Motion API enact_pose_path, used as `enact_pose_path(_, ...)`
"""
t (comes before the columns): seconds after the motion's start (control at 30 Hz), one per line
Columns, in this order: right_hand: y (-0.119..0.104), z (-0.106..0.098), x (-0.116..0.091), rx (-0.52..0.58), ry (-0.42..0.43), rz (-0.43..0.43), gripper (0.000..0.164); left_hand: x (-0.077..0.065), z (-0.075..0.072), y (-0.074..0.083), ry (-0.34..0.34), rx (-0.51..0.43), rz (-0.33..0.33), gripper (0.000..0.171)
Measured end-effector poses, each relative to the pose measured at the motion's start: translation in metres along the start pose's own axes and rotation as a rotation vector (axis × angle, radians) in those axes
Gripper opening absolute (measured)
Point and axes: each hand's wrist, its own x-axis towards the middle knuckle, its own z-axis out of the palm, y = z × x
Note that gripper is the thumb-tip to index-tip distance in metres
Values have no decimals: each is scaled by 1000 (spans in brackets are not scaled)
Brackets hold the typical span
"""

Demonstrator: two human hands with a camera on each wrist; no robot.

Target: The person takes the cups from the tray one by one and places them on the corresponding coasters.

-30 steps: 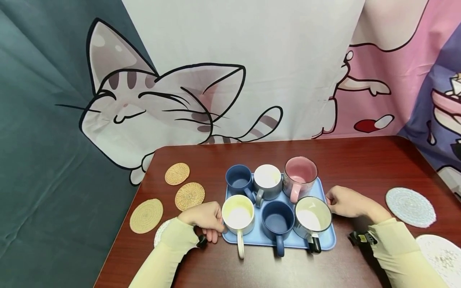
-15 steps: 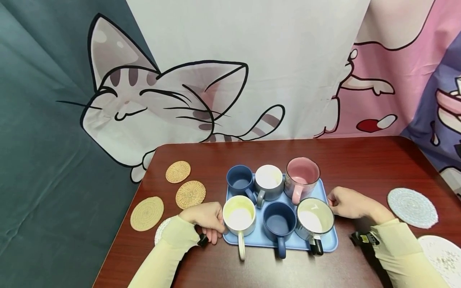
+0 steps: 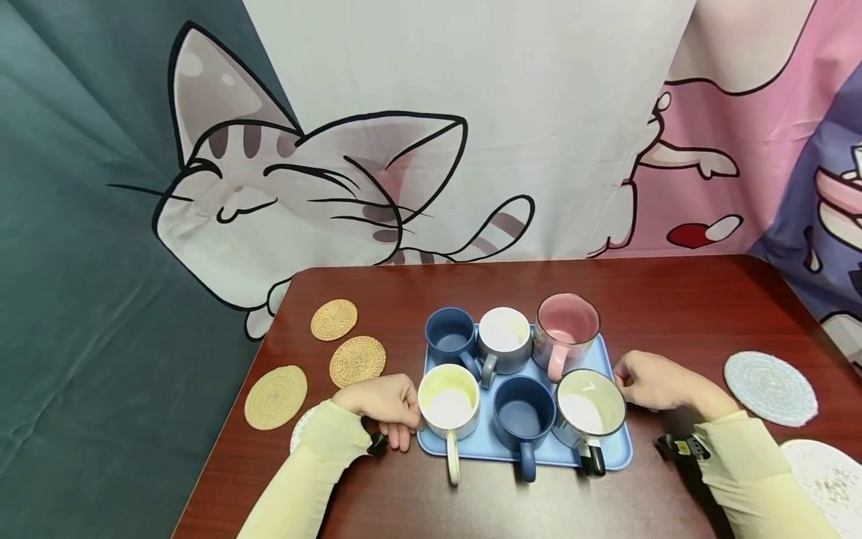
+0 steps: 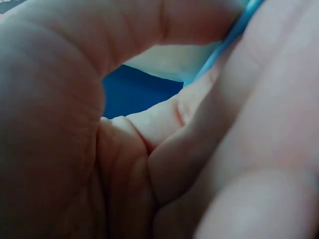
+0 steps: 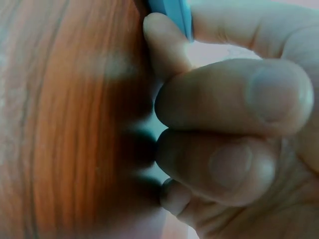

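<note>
A light blue tray (image 3: 486, 443) lies on the table with mugs in two rows of three. The back row has a dark blue mug (image 3: 450, 334), a grey mug (image 3: 504, 352) with a white inside, and a pink mug (image 3: 567, 329). In front are a cream mug (image 3: 449, 408), another blue mug (image 3: 524, 412) and a pale mug (image 3: 590, 404) with a black-tipped handle. My left hand (image 3: 385, 404) pinches the tray's left edge; the left wrist view shows the blue rim (image 4: 243, 22) between thumb and fingers. My right hand (image 3: 652, 380) pinches the right edge, its rim (image 5: 175, 16) between thumb and finger.
Three woven straw coasters (image 3: 358, 361) lie at the left, and a white one (image 3: 300, 428) is partly under the left sleeve. A pale blue round mat (image 3: 771, 388) and a white patterned mat (image 3: 824, 483) lie at the right. A cat-print curtain (image 3: 404, 75) hangs behind the table.
The head view has shifted slightly. Both hands keep their hold on the tray's sides, and the mugs stand in the same places on it.
</note>
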Motion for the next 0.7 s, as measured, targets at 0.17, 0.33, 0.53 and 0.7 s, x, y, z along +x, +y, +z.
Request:
enact_pose_path(0.17,-5,4,-6,27,6,42,29,0,-2,-3,26,-66,23,16)
enact_pose_path(0.33,-8,11,-19,-111,127,12,28,1,-3,-8,27,-79,40,16)
enact_pose_path(0.53,-2,7,-41,-287,299,15,21,6,-5,-9,81,-126,66,20)
enact_pose_path(0.7,19,-4,-61,-430,490,2,29,11,-5,-8,145,-158,89,24)
